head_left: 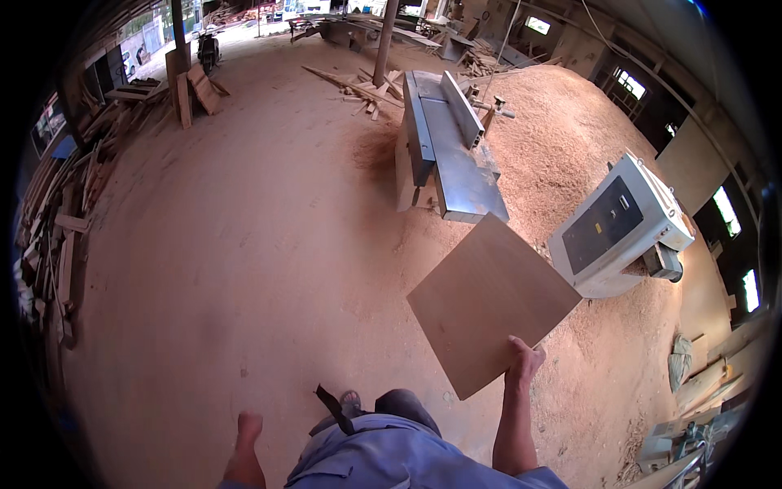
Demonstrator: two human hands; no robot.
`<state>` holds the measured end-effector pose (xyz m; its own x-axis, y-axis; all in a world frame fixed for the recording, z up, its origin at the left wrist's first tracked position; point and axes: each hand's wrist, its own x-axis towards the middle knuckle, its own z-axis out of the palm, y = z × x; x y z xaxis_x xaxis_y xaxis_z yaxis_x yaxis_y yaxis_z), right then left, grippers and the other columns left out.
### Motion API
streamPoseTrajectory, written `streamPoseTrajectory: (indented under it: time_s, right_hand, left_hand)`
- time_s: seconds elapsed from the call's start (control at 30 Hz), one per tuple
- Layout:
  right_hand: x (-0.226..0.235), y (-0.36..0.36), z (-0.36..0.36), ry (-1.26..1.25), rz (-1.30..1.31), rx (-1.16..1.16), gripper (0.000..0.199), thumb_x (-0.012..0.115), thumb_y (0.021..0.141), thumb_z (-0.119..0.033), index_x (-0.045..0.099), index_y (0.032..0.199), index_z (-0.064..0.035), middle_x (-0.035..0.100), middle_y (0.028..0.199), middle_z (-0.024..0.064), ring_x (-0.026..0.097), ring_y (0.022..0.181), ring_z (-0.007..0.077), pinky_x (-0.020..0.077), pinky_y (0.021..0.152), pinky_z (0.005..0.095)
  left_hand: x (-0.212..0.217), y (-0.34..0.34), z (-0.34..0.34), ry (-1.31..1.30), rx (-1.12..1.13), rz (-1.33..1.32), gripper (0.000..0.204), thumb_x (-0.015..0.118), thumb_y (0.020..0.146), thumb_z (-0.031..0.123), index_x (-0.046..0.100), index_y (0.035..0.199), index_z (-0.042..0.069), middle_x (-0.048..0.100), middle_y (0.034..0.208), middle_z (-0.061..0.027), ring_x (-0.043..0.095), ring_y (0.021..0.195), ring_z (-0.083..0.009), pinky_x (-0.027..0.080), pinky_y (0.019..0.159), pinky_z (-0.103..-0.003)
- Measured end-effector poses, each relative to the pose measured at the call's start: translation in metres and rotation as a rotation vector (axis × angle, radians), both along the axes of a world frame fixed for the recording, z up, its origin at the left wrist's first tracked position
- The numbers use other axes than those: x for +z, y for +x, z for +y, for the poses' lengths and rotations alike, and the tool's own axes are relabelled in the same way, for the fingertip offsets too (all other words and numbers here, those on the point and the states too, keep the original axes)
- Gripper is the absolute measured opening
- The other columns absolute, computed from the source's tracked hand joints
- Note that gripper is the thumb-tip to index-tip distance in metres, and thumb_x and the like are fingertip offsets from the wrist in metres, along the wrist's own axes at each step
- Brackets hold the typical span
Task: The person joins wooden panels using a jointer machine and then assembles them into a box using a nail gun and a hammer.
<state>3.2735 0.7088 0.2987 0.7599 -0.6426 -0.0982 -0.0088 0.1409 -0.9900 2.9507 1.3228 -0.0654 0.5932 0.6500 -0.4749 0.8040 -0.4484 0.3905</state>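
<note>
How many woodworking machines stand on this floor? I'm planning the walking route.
2: a long grey jointer straight ahead, and a white boxy machine to its right in the sawdust pile. Others may hide farther back.

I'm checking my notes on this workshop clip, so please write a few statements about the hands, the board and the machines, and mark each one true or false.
1. The right hand grips a flat square wooden board by its near edge. True.
2. The left hand also holds the board. False: it hangs empty, apart from the board.
3. A long grey woodworking machine stands ahead on the sawdust floor. True.
4. The white machine stands to the person's left. False: it is on the right, by the sawdust heap.
</note>
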Motion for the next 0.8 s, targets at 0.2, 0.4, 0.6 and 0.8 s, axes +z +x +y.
streamPoseTrajectory:
  time_s: [0.2, 0.4, 0.6, 0.8]
  right_hand:
    - [0.014, 0.234, 0.003, -0.049, -0.263, -0.093, 0.022, 0.075, 0.075, 0.003, 0.064, 0.094, 0.0045, 0.068, 0.09, 0.0097, 0.065, 0.077, 0.0179, 0.0532, 0.071, 0.0304]
    - [0.009, 0.501, 0.022, -0.153, -0.309, -0.062, 0.017, 0.074, 0.081, -0.002, 0.068, 0.097, 0.0026, 0.069, 0.09, 0.0067, 0.064, 0.078, 0.0156, 0.0515, 0.073, 0.0289]
    - [-0.034, 0.74, 0.034, -0.396, -0.28, -0.056, 0.021, 0.08, 0.081, -0.013, 0.072, 0.093, 0.0021, 0.073, 0.088, 0.0087, 0.066, 0.079, 0.0174, 0.0527, 0.073, 0.0334]
    - [-0.113, 0.898, 0.062, -0.729, -0.173, -0.055, 0.014, 0.079, 0.081, -0.012, 0.073, 0.085, 0.0002, 0.073, 0.075, 0.0056, 0.066, 0.074, 0.0102, 0.0521, 0.068, 0.0304]
  left_hand:
    - [0.213, 0.486, -0.004, -0.013, -0.176, -0.528, 0.043, 0.058, 0.091, 0.015, 0.061, 0.127, -0.008, 0.071, 0.097, -0.0241, 0.069, 0.085, -0.0269, 0.053, 0.079, -0.036]
    - [0.157, 0.655, -0.038, -0.545, 0.218, -0.637, 0.042, 0.055, 0.098, 0.016, 0.059, 0.135, -0.003, 0.07, 0.117, -0.0177, 0.069, 0.106, -0.0318, 0.055, 0.093, -0.044]
    - [0.097, 0.695, -0.09, -0.875, 0.784, -0.375, 0.032, 0.055, 0.095, 0.015, 0.059, 0.123, -0.001, 0.071, 0.101, -0.0179, 0.071, 0.085, -0.0319, 0.058, 0.073, -0.042]
    - [0.083, 0.866, -0.071, -0.803, 0.735, -0.31, 0.014, 0.056, 0.09, 0.009, 0.062, 0.101, 0.001, 0.069, 0.085, -0.0143, 0.069, 0.068, -0.0266, 0.054, 0.056, -0.035]
